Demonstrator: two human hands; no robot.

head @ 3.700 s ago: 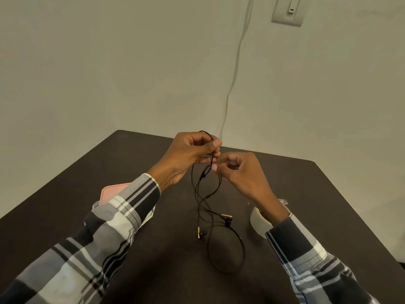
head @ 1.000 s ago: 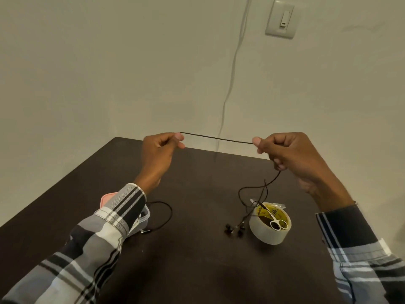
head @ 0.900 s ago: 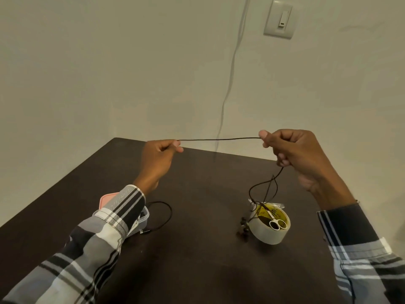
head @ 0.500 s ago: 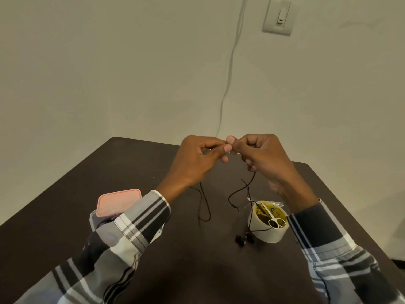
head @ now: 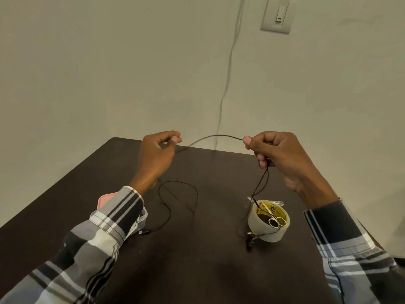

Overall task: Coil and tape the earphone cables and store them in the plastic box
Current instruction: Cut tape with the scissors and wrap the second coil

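Black cable: we hold the earphone cable (head: 210, 137) between our two hands above the far half of the table (head: 197, 270), a slack span arching from one pinch to the other, likely so we can measure off one loop's length before folding it back.
Left hand: our left hand (head: 156, 156) pinches the cable between thumb and forefinger, the other fingers curled loosely; from it the plug end trails down in a loose loop on the table toward the left edge.
Right hand: our right hand (head: 278, 156) pinches the cable at thumb and forefinger and gathers doubled strands under the lower fingers, which we judge keeps the turns already made from springing open.
Earbuds: the earbud end (head: 251, 239) hangs from the right hand and lies on the table touching the near side of the tape roll.
Tape roll: the tape roll (head: 263, 229) stands near the right edge with small scissors (head: 272, 218) tucked in its core, close to the hand that will need them.
Plastic box: the plastic box (head: 142, 218), pink lid (head: 104, 199) on, sits by the left edge, mostly hidden under our left sleeve (head: 98, 233).
Stage: we judge the coiling barely begun; taping and storing remain.
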